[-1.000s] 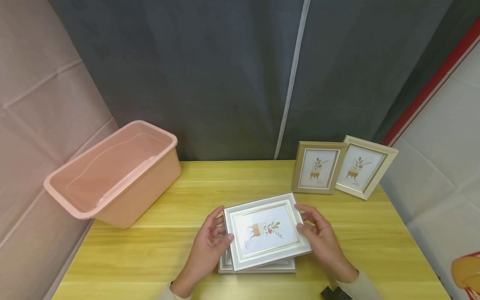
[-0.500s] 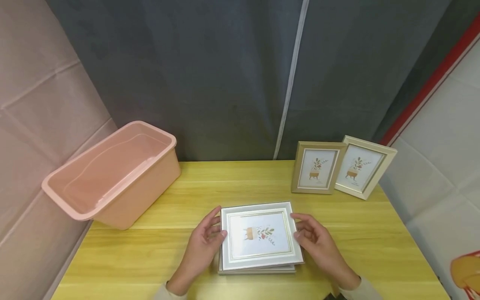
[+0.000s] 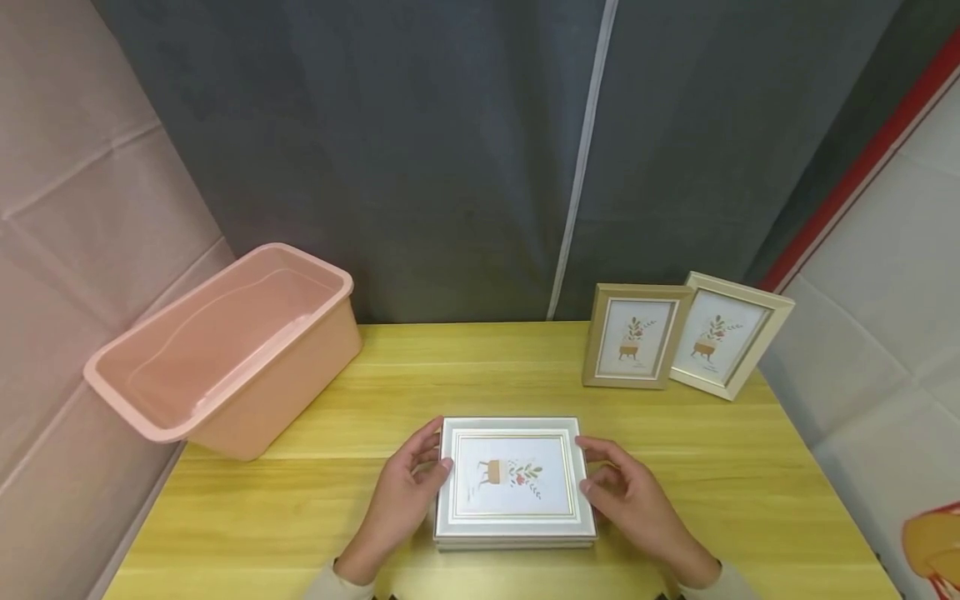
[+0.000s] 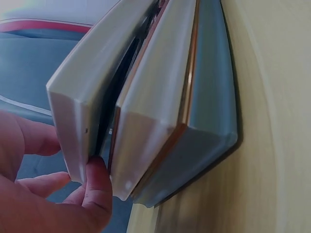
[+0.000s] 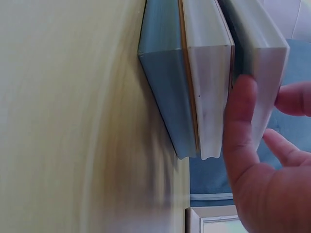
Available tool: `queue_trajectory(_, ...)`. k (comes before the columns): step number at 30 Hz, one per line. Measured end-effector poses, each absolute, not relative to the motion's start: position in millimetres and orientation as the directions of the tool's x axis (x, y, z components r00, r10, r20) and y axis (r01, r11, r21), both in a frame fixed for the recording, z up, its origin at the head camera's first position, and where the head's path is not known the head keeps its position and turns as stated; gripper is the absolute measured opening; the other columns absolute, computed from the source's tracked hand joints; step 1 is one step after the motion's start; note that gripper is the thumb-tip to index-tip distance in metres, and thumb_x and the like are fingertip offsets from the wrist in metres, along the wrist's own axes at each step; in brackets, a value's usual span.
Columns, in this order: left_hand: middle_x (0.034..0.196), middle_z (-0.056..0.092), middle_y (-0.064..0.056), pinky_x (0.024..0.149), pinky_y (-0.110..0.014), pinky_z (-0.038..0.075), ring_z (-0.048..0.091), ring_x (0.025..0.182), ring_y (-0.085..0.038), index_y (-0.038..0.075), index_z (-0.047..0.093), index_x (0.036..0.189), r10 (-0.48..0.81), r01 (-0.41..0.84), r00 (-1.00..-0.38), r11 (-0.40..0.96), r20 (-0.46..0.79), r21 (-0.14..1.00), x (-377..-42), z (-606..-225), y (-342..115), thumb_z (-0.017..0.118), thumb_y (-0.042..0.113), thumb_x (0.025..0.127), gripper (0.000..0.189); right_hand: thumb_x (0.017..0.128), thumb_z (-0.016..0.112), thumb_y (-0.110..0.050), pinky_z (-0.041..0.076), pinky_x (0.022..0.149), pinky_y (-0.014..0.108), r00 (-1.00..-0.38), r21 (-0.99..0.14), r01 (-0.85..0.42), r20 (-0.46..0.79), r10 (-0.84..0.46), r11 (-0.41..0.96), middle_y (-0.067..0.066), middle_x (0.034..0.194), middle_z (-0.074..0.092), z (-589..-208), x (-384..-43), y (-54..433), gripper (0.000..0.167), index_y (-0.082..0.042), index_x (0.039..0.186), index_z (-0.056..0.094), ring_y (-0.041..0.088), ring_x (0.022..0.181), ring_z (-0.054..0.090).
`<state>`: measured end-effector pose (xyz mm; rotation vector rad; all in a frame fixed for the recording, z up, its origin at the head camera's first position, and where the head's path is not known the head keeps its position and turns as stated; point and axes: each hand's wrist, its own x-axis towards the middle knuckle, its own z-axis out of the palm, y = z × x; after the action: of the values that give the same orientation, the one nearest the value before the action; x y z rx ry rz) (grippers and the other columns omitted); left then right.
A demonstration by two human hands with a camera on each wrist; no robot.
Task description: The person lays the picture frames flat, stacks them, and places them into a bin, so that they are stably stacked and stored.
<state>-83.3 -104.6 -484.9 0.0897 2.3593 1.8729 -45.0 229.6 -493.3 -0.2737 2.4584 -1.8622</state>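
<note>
In the head view a white picture frame (image 3: pixel 516 427) lies face up at the top of a stack, its potted-plant print turned sideways. My left hand (image 3: pixel 399 498) pinches the frame's left edge, and my right hand (image 3: pixel 633 504) pinches the right one. Both wrist views show a narrow dark gap under this frame. Beneath it, a second whitish frame (image 4: pixel 150 111) rests on a blue-grey-looking frame (image 4: pixel 214 97), which lies flat on the table. In the right wrist view, thumb and fingers of my right hand (image 5: pixel 265 179) grip the top frame (image 5: pixel 266 73).
A pink plastic bin (image 3: pixel 292 371) stands at the left of the wooden table (image 3: pixel 450 358). At the back right, a tan picture frame (image 3: pixel 590 342) stands upright, overlapping a cream one (image 3: pixel 757 342) that leans tilted. A dark curtain (image 3: pixel 412 167) hangs behind.
Both hands have lowered the white picture frame towards me and slightly left. It has turned from slanted to squared over the stack. The bin and standing frames have not moved.
</note>
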Motion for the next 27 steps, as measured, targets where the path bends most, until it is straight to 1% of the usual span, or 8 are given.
queue_trajectory(3,0.138,0.067,-0.006,0.095,-0.026,0.056,0.062,0.118,-0.024,0.025,0.054,0.154,0.122,-0.027,-0.991,0.259,-0.06,0.966,-83.1,-486.3,-104.6,0.073,0.012,0.099,0.06,0.098,0.074,-0.007,0.06,0.058,0.029,-0.986,-0.946,-0.106,0.06,-0.157,0.306,0.02,0.124,0.065,-493.2,-44.2,229.4,0.049,-0.011,0.145,0.06,0.012,0.087,0.066)
queue_trajectory(8,0.136,0.069,-0.005,0.093,-0.025,0.057,0.063,0.116,-0.023,0.021,0.054,0.154,0.112,-0.011,-0.993,0.287,-0.045,0.958,-82.2,-487.0,-103.7,0.073,0.012,0.099,0.058,0.098,0.075,-0.008,0.057,0.054,0.026,-0.989,-0.94,-0.074,0.026,-0.147,0.334,0.015,0.124,0.065,-494.2,-44.0,230.2,0.05,-0.015,0.145,0.061,0.01,0.091,0.065)
queue_trajectory(10,0.135,0.07,-0.006,0.092,-0.023,0.058,0.064,0.116,-0.022,0.019,0.055,0.154,0.101,-0.001,-0.994,0.307,-0.034,0.952,-81.5,-487.1,-103.5,0.073,0.012,0.099,0.058,0.098,0.074,-0.007,0.055,0.054,0.025,-0.986,-0.936,-0.1,0.049,-0.158,0.337,0.015,0.124,0.064,-495.4,-43.9,230.0,0.05,-0.013,0.146,0.06,0.01,0.092,0.064)
queue_trajectory(16,0.132,0.071,-0.007,0.089,-0.023,0.059,0.066,0.111,-0.021,0.018,0.057,0.152,0.073,0.014,-0.997,0.348,-0.013,0.937,-80.6,-488.5,-103.1,0.074,0.01,0.098,0.057,0.098,0.073,-0.005,0.054,0.052,0.024,-0.976,-0.925,-0.184,0.132,-0.173,0.333,0.014,0.123,0.065,-496.7,-42.9,228.0,0.051,-0.011,0.146,0.06,0.009,0.093,0.064)
queue_trajectory(22,0.135,0.068,-0.008,0.08,-0.024,0.06,0.067,0.107,-0.02,0.02,0.057,0.151,0.073,-0.008,-0.997,0.333,-0.034,0.943,-81.0,-493.0,-104.5,0.075,0.012,0.097,0.058,0.096,0.076,-0.005,0.056,0.057,0.024,-0.975,-0.909,-0.202,0.149,-0.166,0.365,0.01,0.123,0.066,-499.4,-44.8,228.5,0.05,-0.011,0.144,0.063,0.009,0.091,0.063)
queue_trajectory(27,0.138,0.066,-0.008,0.079,-0.024,0.06,0.067,0.106,-0.021,0.022,0.057,0.152,0.083,-0.02,-0.995,0.311,-0.048,0.95,-80.0,-495.4,-105.5,0.076,0.013,0.098,0.058,0.097,0.075,-0.004,0.058,0.06,0.025,-0.965,-0.899,-0.244,0.188,-0.183,0.363,0.013,0.123,0.066,-500.2,-45.2,228.9,0.049,-0.008,0.144,0.063,0.009,0.091,0.064)
